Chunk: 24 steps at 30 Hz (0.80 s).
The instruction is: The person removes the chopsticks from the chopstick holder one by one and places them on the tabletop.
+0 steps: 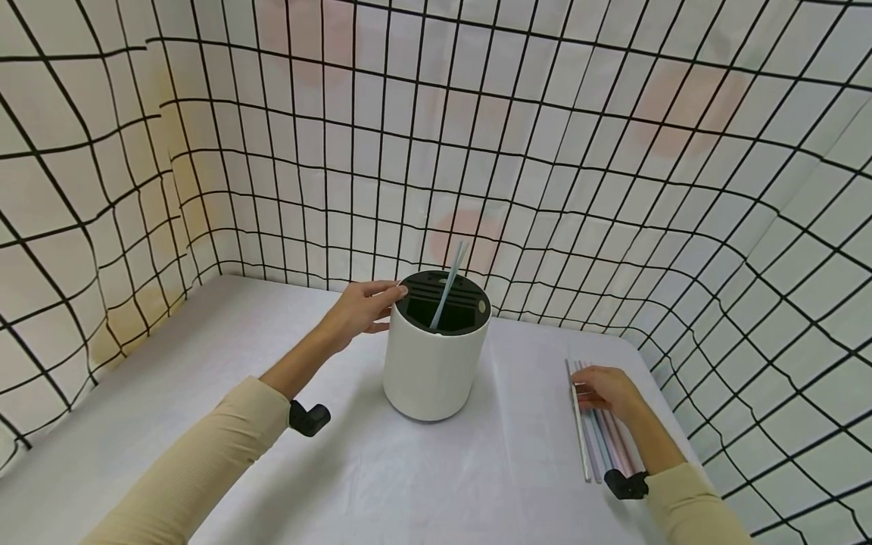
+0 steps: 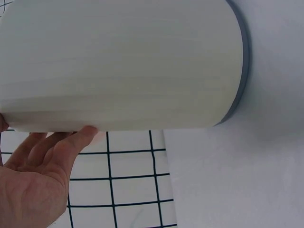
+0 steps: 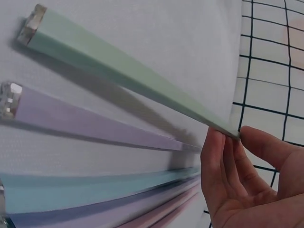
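While grid wall (image 1: 613,151) closes in behind: white table (image 1: 272,454) carries everything.
Left hand (image 1: 361,306): relaxed fingers touching holder (image 1: 432,363) rim.
Holder: one blue stick (image 1: 446,291) leaning inside.
Right hand (image 1: 606,390): pinching green stick (image 3: 128,76), lifted clear.
Sticks (image 1: 599,431): several pastel sticks beneath right hand; exact number unclear.

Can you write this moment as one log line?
left hand: touches white holder rim | right hand: pinches green chopstick | blue chopstick: in holder
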### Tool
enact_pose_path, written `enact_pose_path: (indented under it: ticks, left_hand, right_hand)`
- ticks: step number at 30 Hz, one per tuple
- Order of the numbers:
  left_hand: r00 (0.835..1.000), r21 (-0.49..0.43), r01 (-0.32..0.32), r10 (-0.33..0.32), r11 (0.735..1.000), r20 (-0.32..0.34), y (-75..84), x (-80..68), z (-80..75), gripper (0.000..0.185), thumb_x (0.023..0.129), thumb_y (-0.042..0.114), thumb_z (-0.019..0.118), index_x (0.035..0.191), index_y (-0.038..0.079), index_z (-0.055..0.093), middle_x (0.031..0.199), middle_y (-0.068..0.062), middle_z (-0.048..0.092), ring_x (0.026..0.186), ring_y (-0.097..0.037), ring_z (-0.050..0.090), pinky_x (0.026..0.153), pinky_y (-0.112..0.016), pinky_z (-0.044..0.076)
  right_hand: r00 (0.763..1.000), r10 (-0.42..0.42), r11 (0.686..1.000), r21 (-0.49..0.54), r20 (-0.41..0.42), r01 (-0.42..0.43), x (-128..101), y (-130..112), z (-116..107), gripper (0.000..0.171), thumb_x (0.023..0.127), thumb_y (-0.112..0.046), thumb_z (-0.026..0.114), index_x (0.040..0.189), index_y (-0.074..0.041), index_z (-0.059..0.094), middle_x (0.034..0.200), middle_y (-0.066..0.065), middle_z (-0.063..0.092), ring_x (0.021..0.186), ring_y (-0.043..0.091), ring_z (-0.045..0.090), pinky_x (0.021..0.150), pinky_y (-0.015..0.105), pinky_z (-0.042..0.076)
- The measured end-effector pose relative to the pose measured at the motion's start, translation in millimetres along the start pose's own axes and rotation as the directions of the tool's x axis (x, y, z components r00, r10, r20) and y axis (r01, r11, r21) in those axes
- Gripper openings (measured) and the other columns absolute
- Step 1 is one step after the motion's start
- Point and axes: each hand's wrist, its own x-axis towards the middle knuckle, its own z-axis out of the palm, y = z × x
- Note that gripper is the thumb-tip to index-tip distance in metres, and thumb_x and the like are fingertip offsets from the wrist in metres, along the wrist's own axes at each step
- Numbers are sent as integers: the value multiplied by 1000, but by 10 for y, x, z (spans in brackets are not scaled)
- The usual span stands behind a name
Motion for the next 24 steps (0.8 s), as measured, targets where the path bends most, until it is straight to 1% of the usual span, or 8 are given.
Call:
enact_pose_path:
  ticks: [3,7,9,15,24]
  left_hand:
    - [1000,0,4,-4,1000,0,-7,3,1,56,99,41,66,146,12,56,145,-10,59,131,-30,60,99,-43,58]
    - [1000,3,6,-6,1000,-2,-12,6,2,55,99,41,66,145,13,57,145,-9,59,131,-30,60,99,-43,58]
    - [1000,3,5,-5,1000,-1,-10,4,1,55,99,41,66,146,12,56,145,-10,59,131,-30,60,99,-43,57]
    - [1000,6,3,-3,1000,1,5,2,-3,57,99,40,66,147,11,54,146,-10,58,131,-31,60,99,-43,57]
    - [1000,-2,1,-1,1000,5,1,3,-7,55,99,40,66,146,11,56,145,-10,59,132,-31,59,99,-44,57]
  right_hand:
    - [1000,20,1000,5,-20,-20,27,32,18,33,96,-12,66,118,12,63,87,4,73,75,13,71,68,28,64]
    - [998,30,999,-16,-51,-31,53,57,43,31,95,-12,68,115,10,65,88,5,72,73,13,70,67,26,64]
    - [998,23,999,-25,-53,-25,61,68,54,29,94,-12,69,113,10,65,86,5,72,71,12,69,66,26,63]
    - [999,10,1000,-10,-48,-10,81,110,81,22,93,-8,69,106,8,65,74,-1,69,62,9,66,60,24,62]
    - [999,-2,1000,-13,-52,1,83,131,87,21,92,-7,69,106,9,66,72,-2,69,60,8,65,58,23,61]
